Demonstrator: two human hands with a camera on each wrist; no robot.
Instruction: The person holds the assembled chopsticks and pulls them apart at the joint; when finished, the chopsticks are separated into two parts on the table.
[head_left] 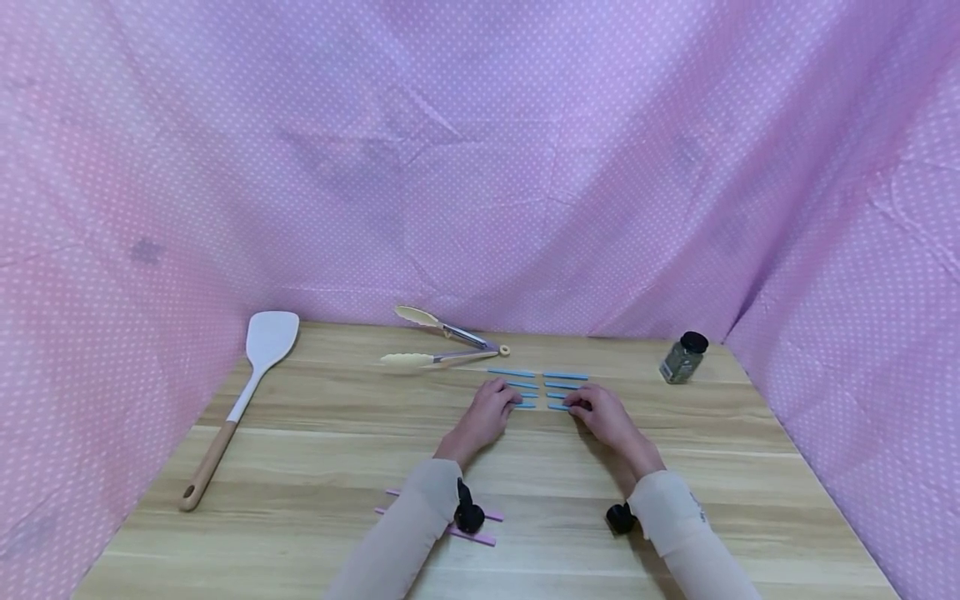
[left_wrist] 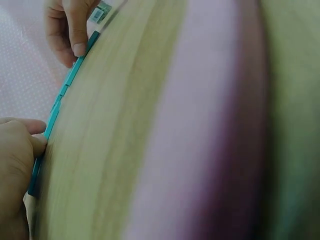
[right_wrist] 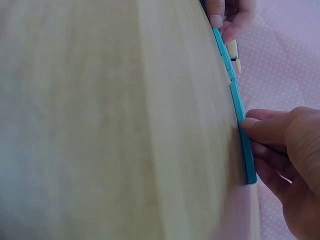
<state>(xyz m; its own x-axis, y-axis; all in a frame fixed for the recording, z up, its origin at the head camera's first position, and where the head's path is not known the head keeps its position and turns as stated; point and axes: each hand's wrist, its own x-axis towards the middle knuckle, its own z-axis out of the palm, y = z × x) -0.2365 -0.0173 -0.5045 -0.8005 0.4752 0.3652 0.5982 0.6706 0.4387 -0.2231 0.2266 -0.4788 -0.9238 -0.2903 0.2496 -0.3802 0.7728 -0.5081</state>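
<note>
Short, slim blue sticks lie in two facing columns near the middle of the table. My left hand (head_left: 486, 414) pinches the nearest blue stick of the left column (head_left: 527, 406) between thumb and forefinger. On the facing side, my right hand (head_left: 606, 417) pinches the nearest blue stick of the right column (head_left: 557, 407). The right wrist view shows thumb and forefinger on that stick (right_wrist: 248, 165), which lies along the tabletop. A narrow gap separates the two columns. My fingers cover the outer parts of the nearer sticks.
Pink sticks (head_left: 472, 537) lie partly under my left forearm. Tongs (head_left: 450, 357) with cream heads lie spread behind the left hand. A white spatula (head_left: 251, 383) with a wooden handle rests at the left. A black-lidded jar (head_left: 682, 360) stands back right. Pink dotted cloth (head_left: 480, 167) surrounds the table.
</note>
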